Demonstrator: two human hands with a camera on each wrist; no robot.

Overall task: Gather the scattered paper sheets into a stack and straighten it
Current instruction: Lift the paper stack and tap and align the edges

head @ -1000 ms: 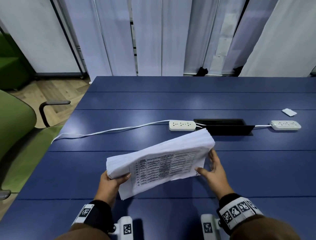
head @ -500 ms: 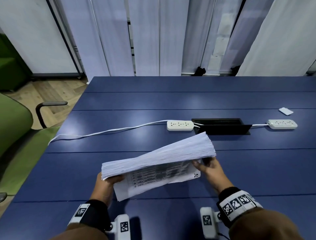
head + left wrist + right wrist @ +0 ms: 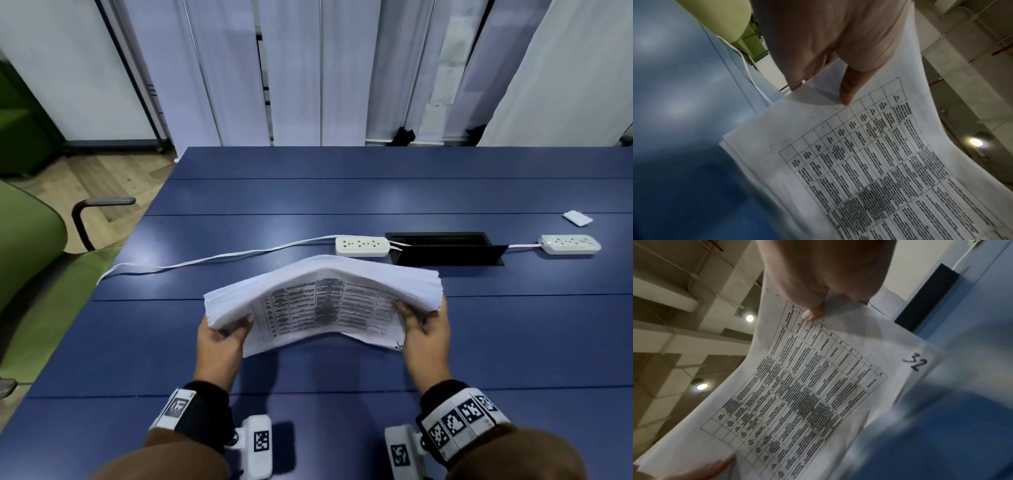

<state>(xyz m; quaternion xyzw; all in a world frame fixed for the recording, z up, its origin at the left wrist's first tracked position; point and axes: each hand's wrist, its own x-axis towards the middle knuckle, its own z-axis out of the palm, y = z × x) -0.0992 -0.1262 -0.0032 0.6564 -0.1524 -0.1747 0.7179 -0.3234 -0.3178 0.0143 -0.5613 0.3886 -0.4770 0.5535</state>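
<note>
A thick stack of white paper sheets (image 3: 322, 301) is held up above the blue table (image 3: 342, 195), arched upward in the middle, its near face printed with a table. My left hand (image 3: 222, 337) grips the stack's left end, thumb on the printed face (image 3: 846, 91). My right hand (image 3: 426, 329) grips the right end, thumb on the page (image 3: 812, 313). The front sheet (image 3: 807, 394) bears a handwritten "32" at one corner. Several front sheets hang slightly lower than the rest.
Two white power strips (image 3: 362, 246) (image 3: 570, 244) lie beyond the stack on either side of a black cable box (image 3: 445, 248). A white cord (image 3: 205, 262) runs left off the table. A small white card (image 3: 577, 218) lies far right. A green chair (image 3: 27, 246) stands left.
The stack has turned from tilted toward level and now bows upward in the middle. My right hand has gone from touching the edge to gripping the right end.
</note>
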